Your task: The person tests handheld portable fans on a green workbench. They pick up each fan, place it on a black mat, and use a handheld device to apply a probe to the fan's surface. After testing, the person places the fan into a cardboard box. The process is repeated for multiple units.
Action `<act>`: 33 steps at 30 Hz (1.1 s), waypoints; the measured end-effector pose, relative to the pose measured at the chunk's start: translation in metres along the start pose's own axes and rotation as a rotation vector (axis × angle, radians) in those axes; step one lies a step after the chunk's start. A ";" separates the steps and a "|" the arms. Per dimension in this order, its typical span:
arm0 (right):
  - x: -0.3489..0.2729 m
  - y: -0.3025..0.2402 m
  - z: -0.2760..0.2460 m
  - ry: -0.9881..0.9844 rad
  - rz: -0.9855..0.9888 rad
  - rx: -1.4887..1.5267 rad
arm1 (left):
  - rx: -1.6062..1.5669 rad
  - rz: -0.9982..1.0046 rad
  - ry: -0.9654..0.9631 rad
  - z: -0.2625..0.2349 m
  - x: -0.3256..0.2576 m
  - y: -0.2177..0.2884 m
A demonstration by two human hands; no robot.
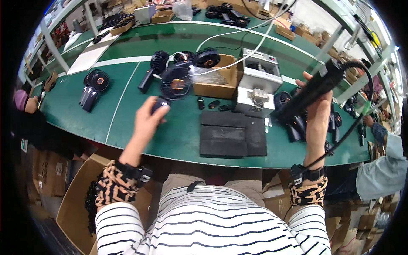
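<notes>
Closest to me, at the near edge of the green desk (127, 106), my left hand (146, 121) has its grip closed around the dark handle of a small black handheld fan (174, 85), thumb and fingers wrapped on the lower end while the round head with its copper-coloured centre points away toward the middle of the desk. My right hand (316, 108) is raised above the right end of the desk, grip closed around a long black powered driver (310, 91) whose cable (361, 114) loops off to the right and back down past my wrist. To do this well, I judge the fan should be held steady and level on the flat black mat (233, 134) lying just beside my left hand, and the driver tip brought down straight, not slanted as it is now. The fan looks matte black, with a caged round head and a slim handle. Beyond the mat stands a grey metal fixture (257, 83), with an open cardboard box (219, 78) to its left. Farther left more black fans (93, 87) lie on the desk, well apart from my hands.
</notes>
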State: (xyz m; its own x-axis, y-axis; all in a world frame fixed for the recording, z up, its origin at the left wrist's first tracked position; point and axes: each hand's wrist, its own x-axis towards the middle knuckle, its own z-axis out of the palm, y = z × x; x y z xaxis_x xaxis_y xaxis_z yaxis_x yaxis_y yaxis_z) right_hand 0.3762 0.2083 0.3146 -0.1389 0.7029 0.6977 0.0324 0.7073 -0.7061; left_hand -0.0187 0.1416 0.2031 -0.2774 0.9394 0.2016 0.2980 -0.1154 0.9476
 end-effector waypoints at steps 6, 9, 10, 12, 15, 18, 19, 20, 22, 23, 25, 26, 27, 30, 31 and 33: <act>-0.017 0.037 -0.070 0.101 0.219 -0.598 | 0.305 -0.027 0.412 -0.244 0.068 -0.168; -0.032 0.059 -0.100 -0.012 0.190 -1.014 | 0.460 -0.123 0.406 -0.314 0.081 -0.226; -0.036 0.063 -0.103 -0.065 0.160 -1.049 | 0.533 -0.162 0.393 -0.327 0.079 -0.232; -0.040 0.061 -0.102 -0.161 0.247 -1.080 | 0.751 -0.228 0.432 -0.332 0.078 -0.233; -0.044 0.047 -0.098 -0.282 0.241 -1.100 | 1.152 -0.177 0.613 -0.264 0.066 -0.165; -0.052 0.057 -0.095 -0.354 0.116 -1.244 | 1.244 0.202 0.724 -0.191 0.047 -0.102; -0.053 0.057 -0.089 -0.348 0.091 -1.280 | 1.102 0.368 0.656 -0.168 0.044 -0.088; -0.054 0.056 -0.082 -0.357 0.092 -1.304 | 0.983 0.501 0.525 -0.129 0.036 -0.062; -0.059 0.061 -0.082 -0.334 0.075 -1.347 | 0.390 0.436 0.157 -0.030 0.015 0.006; -0.060 0.061 -0.081 -0.323 0.091 -1.370 | 0.256 0.352 -0.019 0.010 0.000 0.033; -0.066 0.067 -0.081 -0.231 -0.044 -1.390 | -0.080 0.139 -0.421 0.080 -0.031 0.066; -0.069 0.070 -0.079 -0.167 0.000 -1.324 | -0.184 0.100 -0.563 0.111 -0.045 0.071; -0.074 0.074 -0.076 -0.107 0.041 -1.255 | -0.272 0.043 -0.721 0.137 -0.057 0.075; -0.087 0.053 -0.058 -0.026 0.010 -1.159 | -0.536 -0.156 -0.846 0.209 -0.075 0.077; -0.093 0.044 -0.050 -0.014 -0.023 -1.129 | -0.548 -0.203 -0.818 0.229 -0.078 0.078; -0.105 0.029 -0.037 -0.020 -0.093 -1.039 | -0.650 -0.240 -0.747 0.258 -0.076 0.087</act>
State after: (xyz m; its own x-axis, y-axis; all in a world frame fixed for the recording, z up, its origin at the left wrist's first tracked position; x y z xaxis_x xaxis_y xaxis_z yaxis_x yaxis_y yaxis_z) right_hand 0.4282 0.1580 0.2252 -0.2003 0.6478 0.7350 0.8553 0.4816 -0.1913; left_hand 0.2635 0.1437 0.2068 0.4433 0.8964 -0.0071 -0.3061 0.1588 0.9387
